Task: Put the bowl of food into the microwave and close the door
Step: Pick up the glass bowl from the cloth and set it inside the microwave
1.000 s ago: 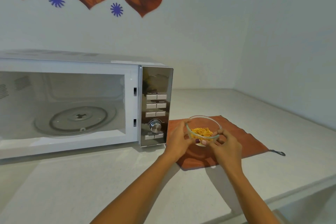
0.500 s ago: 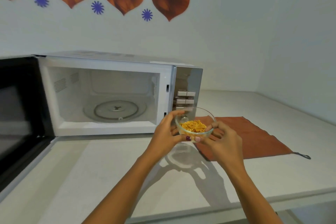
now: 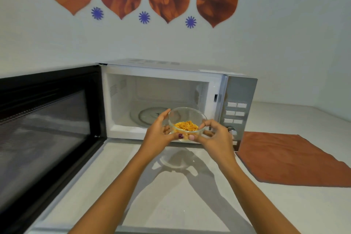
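Observation:
A clear glass bowl (image 3: 187, 119) with orange-yellow food in it hangs in the air just in front of the microwave's opening. My left hand (image 3: 158, 135) holds its left side and my right hand (image 3: 216, 137) holds its right side. The white microwave (image 3: 163, 74) stands on the counter with its cavity empty and the glass turntable (image 3: 148, 118) visible behind the bowl. Its dark door (image 3: 47, 119) is swung wide open to the left.
The silver control panel (image 3: 239, 104) with buttons and a knob is right of the cavity. An orange cloth (image 3: 284, 157) lies flat on the light counter (image 3: 114, 186) to the right. A decorated wall rises behind.
Both hands have lifted the bowl off the orange cloth and carried it left, from beside the control panel to the front of the open cavity. The view has shifted left too.

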A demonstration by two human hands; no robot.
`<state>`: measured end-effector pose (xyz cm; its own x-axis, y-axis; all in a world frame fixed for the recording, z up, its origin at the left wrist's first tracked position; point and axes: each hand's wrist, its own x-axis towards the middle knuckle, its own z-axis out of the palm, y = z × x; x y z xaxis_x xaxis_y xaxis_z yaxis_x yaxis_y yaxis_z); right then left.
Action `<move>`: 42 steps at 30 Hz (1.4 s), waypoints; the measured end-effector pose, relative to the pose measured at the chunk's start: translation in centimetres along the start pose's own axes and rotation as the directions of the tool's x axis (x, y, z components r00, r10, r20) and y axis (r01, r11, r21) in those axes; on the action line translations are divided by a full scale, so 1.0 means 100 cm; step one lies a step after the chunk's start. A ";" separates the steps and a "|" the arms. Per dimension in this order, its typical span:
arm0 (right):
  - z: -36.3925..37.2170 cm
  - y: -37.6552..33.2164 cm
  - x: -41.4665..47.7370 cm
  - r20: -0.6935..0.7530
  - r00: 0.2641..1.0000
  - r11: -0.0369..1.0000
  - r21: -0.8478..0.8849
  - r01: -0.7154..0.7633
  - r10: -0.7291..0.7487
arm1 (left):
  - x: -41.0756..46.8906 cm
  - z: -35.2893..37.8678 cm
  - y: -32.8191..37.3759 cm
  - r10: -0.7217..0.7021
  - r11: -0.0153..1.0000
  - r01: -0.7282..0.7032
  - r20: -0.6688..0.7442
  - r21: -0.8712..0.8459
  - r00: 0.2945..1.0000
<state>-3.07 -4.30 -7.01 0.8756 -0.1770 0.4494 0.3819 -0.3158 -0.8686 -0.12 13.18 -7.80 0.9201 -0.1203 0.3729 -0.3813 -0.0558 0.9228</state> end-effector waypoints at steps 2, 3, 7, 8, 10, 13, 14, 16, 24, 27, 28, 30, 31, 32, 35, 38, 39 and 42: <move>0.014 0.000 0.012 0.018 1.000 1.000 0.008 -0.010 0.010 | 0.009 -0.010 0.000 -0.013 1.000 0.013 -0.027 0.008 1.000; 0.020 0.000 0.019 0.024 1.000 1.000 0.016 -0.006 0.005 | 0.014 -0.015 0.000 -0.018 1.000 0.019 -0.040 0.021 0.999; 0.048 0.002 0.050 0.047 0.999 0.999 0.037 0.013 -0.015 | 0.043 -0.034 -0.002 -0.038 0.998 0.042 -0.072 0.051 0.997; 0.054 0.003 0.058 0.048 0.999 1.000 0.027 0.007 -0.008 | 0.050 -0.037 -0.003 -0.049 0.996 0.054 -0.083 0.065 0.995; 0.067 0.008 0.076 0.048 0.999 1.000 0.006 0.005 -0.005 | 0.068 -0.043 -0.007 -0.070 0.991 0.082 -0.115 0.106 0.991; 0.082 0.015 0.097 0.050 0.999 1.000 -0.001 -0.003 0.003 | 0.090 -0.049 -0.013 -0.088 0.986 0.106 -0.136 0.129 0.987; 0.087 0.018 0.104 0.057 0.998 1.000 0.002 -0.011 0.011 | 0.096 -0.049 -0.015 -0.091 0.986 0.109 -0.139 0.126 0.986; 0.095 0.025 0.117 0.077 0.996 0.999 0.022 -0.040 0.038 | 0.108 -0.050 -0.021 -0.106 0.987 0.122 -0.153 0.106 0.983; 0.117 0.052 0.146 0.116 0.983 0.985 0.082 -0.155 0.145 | 0.125 -0.054 -0.047 -0.165 0.985 0.172 -0.219 0.016 0.962; 0.123 0.057 0.151 0.115 0.986 0.991 0.049 -0.123 0.117 | 0.129 -0.056 -0.051 -0.161 0.984 0.173 -0.228 0.036 0.960; 0.124 0.058 0.152 0.115 0.988 0.992 0.053 -0.114 0.107 | 0.131 -0.057 -0.052 -0.155 0.984 0.169 -0.227 0.045 0.961; 0.126 0.060 0.154 0.115 0.989 0.994 0.048 -0.097 0.091 | 0.134 -0.058 -0.053 -0.147 0.985 0.163 -0.228 0.053 0.963; 0.126 0.061 0.155 0.117 0.990 0.995 0.047 -0.091 0.085 | 0.135 -0.059 -0.053 -0.144 0.985 0.161 -0.228 0.058 0.963; 0.127 0.061 0.157 0.118 0.990 0.995 0.049 -0.086 0.080 | 0.136 -0.059 -0.053 -0.142 0.985 0.161 -0.229 0.067 0.963; 0.130 0.063 0.159 0.113 0.992 0.996 0.049 -0.069 0.063 | 0.138 -0.060 -0.054 -0.139 0.980 0.166 -0.230 0.105 0.963; 0.133 0.066 0.161 0.115 0.992 0.995 0.077 -0.066 0.057 | 0.140 -0.061 -0.055 -0.145 0.979 0.173 -0.233 0.105 0.962; 0.133 0.067 0.162 0.118 0.991 0.995 0.076 -0.068 0.059 | 0.141 -0.062 -0.056 -0.148 0.979 0.175 -0.234 0.099 0.961; 0.136 0.068 0.165 0.122 0.991 0.999 0.016 -0.051 0.049 | 0.143 -0.063 -0.059 -0.154 0.979 0.180 -0.233 0.096 0.960</move>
<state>17.97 3.31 -8.39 0.9228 -0.0768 0.3776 0.3414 -0.2913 -0.8936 15.88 18.06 -7.29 0.9631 0.1238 0.2389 -0.2163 -0.1714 0.9612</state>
